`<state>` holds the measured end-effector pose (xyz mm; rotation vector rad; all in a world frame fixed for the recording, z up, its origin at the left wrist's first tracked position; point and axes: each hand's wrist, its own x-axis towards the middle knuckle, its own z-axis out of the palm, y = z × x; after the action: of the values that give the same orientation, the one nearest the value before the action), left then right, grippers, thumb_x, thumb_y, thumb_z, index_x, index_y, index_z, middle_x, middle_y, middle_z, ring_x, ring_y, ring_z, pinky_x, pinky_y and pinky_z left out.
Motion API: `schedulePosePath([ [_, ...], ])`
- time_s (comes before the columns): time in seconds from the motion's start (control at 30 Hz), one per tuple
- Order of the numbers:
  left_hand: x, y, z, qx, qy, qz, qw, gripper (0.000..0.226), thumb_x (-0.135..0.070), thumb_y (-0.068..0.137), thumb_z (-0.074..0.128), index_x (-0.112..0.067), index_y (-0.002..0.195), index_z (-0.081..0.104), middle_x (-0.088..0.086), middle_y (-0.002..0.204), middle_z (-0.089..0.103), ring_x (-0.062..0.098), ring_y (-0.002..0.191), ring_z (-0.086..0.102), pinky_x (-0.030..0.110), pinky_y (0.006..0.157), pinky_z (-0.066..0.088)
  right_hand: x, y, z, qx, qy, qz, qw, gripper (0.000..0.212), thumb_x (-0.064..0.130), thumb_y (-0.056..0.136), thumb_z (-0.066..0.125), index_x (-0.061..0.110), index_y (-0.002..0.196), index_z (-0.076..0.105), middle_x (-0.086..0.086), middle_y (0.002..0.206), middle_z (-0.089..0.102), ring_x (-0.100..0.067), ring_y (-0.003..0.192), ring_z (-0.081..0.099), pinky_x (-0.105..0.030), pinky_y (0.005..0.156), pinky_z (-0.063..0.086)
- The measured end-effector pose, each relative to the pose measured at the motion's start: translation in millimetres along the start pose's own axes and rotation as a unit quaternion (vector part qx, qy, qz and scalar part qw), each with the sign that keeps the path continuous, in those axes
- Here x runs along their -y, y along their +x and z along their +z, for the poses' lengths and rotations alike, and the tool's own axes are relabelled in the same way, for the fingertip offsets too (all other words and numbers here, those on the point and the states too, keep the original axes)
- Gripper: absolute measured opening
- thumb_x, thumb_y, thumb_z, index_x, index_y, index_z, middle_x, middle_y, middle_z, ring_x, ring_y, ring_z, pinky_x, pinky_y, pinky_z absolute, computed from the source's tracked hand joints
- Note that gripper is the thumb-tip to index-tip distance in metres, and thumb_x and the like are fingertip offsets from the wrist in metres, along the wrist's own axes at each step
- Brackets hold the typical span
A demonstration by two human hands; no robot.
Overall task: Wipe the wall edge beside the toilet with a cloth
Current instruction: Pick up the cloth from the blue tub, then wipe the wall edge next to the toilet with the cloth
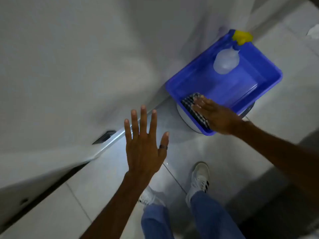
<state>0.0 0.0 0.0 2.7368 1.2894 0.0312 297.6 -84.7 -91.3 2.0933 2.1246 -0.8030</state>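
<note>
Inside the blue tub (259,69), a checked cloth (195,109) is half hidden under the flat, unclenched right hand (217,116); the left hand (145,145) is held spread, empty.

A blue tub (255,66) sits on a white toilet (185,118) by the wall (69,57), holding a spray bottle (226,62). The right hand (217,116) lies flat on a checked cloth (195,109) in the tub's near corner. The left hand (145,144) hovers open, fingers spread, above the floor tiles (103,178).

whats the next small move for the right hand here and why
Probably close the right hand on the checkered cloth and lift it out of the blue tub. The hand lies flat on the cloth, not yet gripping, and the left hand is spread open, empty.
</note>
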Motion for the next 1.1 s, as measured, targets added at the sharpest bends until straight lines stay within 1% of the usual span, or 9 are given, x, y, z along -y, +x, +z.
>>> schedulePosePath([
  [0.13,-0.4,11.9,66.8,0.016,-0.008,0.017,1.000,0.078,-0.058,0.106,0.049,-0.014,0.171,0.038,0.018,0.179,0.018,0.041,0.166,0.008,0.061,0.134,0.011,-39.3,42.0,44.7,0.040,-0.033,-0.003,0.999,0.071,0.026,0.106,0.049,0.018,0.162,0.006,-0.014,0.173,0.001,-0.036,0.160,-0.007,-0.052,0.132,0.006],
  [0.27,10.2,9.9,93.2,0.015,-0.013,0.004,1.000,0.077,-0.057,0.107,0.048,-0.015,0.171,0.037,0.018,0.180,0.016,0.038,0.166,0.002,0.056,0.135,0.005,-42.8,59.5,68.2,-0.018,-0.077,-0.029,0.996,0.083,0.017,0.093,0.062,0.016,0.163,0.016,-0.014,0.173,0.010,-0.038,0.160,0.003,-0.057,0.131,0.010],
  [0.37,17.5,2.6,85.4,0.013,-0.028,-0.023,0.999,0.076,-0.054,0.107,0.049,-0.015,0.171,0.037,0.016,0.180,0.016,0.035,0.166,0.000,0.053,0.135,0.001,-28.0,60.3,55.0,-0.064,-0.043,0.033,0.996,0.079,0.004,0.091,0.063,0.013,0.160,0.026,-0.014,0.171,0.020,-0.044,0.158,0.011,-0.054,0.131,0.014],
  [0.53,31.9,-26.5,67.2,0.000,-0.043,-0.050,0.998,0.076,-0.054,0.107,0.047,-0.013,0.170,0.038,0.017,0.180,0.019,0.037,0.167,0.004,0.060,0.135,0.013,79.2,45.8,42.5,-0.282,0.058,0.125,0.949,0.066,-0.007,0.093,0.041,0.012,0.156,0.034,-0.014,0.168,0.026,-0.040,0.157,0.012,-0.062,0.126,0.023],
  [0.63,45.3,-45.7,76.8,0.029,-0.051,-0.055,0.997,0.075,-0.054,0.108,0.040,-0.012,0.170,0.039,0.018,0.180,0.019,0.038,0.168,0.004,0.063,0.134,0.019,162.2,44.9,75.9,-0.303,0.132,0.121,0.936,0.076,-0.002,0.090,0.032,0.022,0.161,0.018,0.000,0.171,0.007,-0.029,0.160,-0.004,-0.051,0.131,0.008],
  [0.73,68.6,-50.8,109.3,0.037,-0.030,-0.013,0.999,0.074,-0.052,0.108,0.039,-0.010,0.168,0.042,0.018,0.179,0.019,0.030,0.168,-0.006,0.060,0.135,0.015,220.3,59.8,147.5,-0.294,0.224,0.137,0.919,0.084,-0.007,0.090,0.048,0.023,0.161,0.015,0.004,0.172,-0.001,-0.020,0.161,-0.013,-0.045,0.131,0.000],
  [0.87,118.0,-19.8,176.7,0.018,0.040,0.137,0.990,0.071,-0.049,0.107,0.044,-0.011,0.167,0.039,0.016,0.178,0.011,0.023,0.167,-0.014,0.044,0.138,-0.011,233.5,117.0,245.9,-0.271,0.423,0.199,0.841,0.068,-0.010,0.099,0.048,0.014,0.159,0.025,-0.008,0.172,0.009,-0.029,0.162,0.002,-0.064,0.123,0.031],
  [1.0,158.0,33.1,234.3,-0.020,0.126,0.221,0.967,0.073,-0.048,0.108,0.050,-0.014,0.170,0.034,0.016,0.179,0.005,0.027,0.167,-0.014,0.043,0.137,-0.014,192.5,189.5,305.2,-0.332,0.518,0.242,0.750,0.070,-0.007,0.101,0.040,0.022,0.162,0.020,-0.006,0.174,-0.001,-0.048,0.130,0.057,-0.024,0.090,0.059],
  [1.1,157.6,65.4,261.7,-0.051,0.170,0.246,0.953,0.073,-0.052,0.109,0.048,-0.018,0.171,0.030,0.018,0.177,0.010,0.029,0.165,-0.009,0.042,0.137,-0.015,149.6,234.1,317.7,-0.405,0.561,0.259,0.674,0.067,-0.010,0.102,0.039,0.018,0.161,0.021,-0.011,0.174,0.008,-0.019,0.150,0.040,-0.016,0.108,0.045],
])
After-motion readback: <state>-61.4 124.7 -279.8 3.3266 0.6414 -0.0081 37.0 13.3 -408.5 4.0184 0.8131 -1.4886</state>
